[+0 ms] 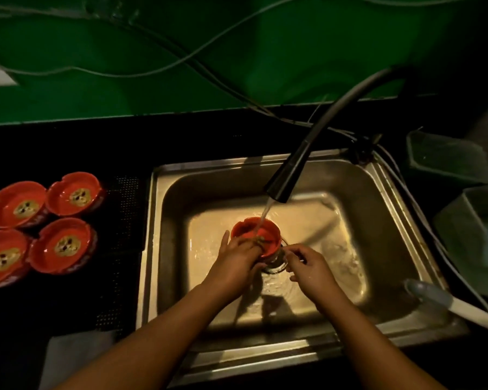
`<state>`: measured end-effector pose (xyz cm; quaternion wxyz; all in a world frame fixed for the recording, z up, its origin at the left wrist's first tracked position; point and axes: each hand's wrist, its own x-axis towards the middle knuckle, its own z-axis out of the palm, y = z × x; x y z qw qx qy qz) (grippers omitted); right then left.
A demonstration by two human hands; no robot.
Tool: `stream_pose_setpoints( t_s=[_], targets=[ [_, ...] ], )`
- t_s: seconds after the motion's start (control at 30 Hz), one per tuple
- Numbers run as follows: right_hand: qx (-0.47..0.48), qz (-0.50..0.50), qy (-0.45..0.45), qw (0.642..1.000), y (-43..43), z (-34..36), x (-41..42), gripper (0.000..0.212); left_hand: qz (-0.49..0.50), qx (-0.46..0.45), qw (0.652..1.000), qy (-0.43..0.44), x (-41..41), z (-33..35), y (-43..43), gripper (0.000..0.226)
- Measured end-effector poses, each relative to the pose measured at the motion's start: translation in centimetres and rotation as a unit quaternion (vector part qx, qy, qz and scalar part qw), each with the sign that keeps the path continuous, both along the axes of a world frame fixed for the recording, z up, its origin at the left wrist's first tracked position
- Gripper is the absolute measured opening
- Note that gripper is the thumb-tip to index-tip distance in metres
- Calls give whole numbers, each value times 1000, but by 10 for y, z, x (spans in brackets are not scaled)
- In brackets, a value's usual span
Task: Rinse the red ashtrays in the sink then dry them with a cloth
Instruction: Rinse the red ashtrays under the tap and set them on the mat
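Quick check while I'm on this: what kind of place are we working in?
Probably a dimly lit washing-up corner of a bar or kitchen: a steel sink set in a black counter, a pull-down tap running onto a red ashtray, and four more ashtrays on the counter to its left.

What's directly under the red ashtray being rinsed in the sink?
Part of the round metal drain ring shows beneath the red round ashtray; its centre is covered by the ashtray and left hand.
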<state>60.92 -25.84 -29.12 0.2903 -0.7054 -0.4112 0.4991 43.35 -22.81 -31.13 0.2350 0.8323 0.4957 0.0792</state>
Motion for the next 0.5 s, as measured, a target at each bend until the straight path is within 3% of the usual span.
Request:
stream_pose_setpoints(
  t_s=[0.07,0.23,0.33,0.5],
  targets=[
    [-41,-60,71,995,9,-2,4,11,-57,45,997,19,10,-1,8,29],
    [-112,-97,253,956,32,-8,13,26,-97,128,987,10,14,-8,25,33],
    [-126,-89,264,952,42,-19,15,32,-97,109,989,21,4,-18,28,43],
    [-150,-83,245,954,47,-32,11,28,-135,148,979,34,-20,-26,28,28]
  ],
)
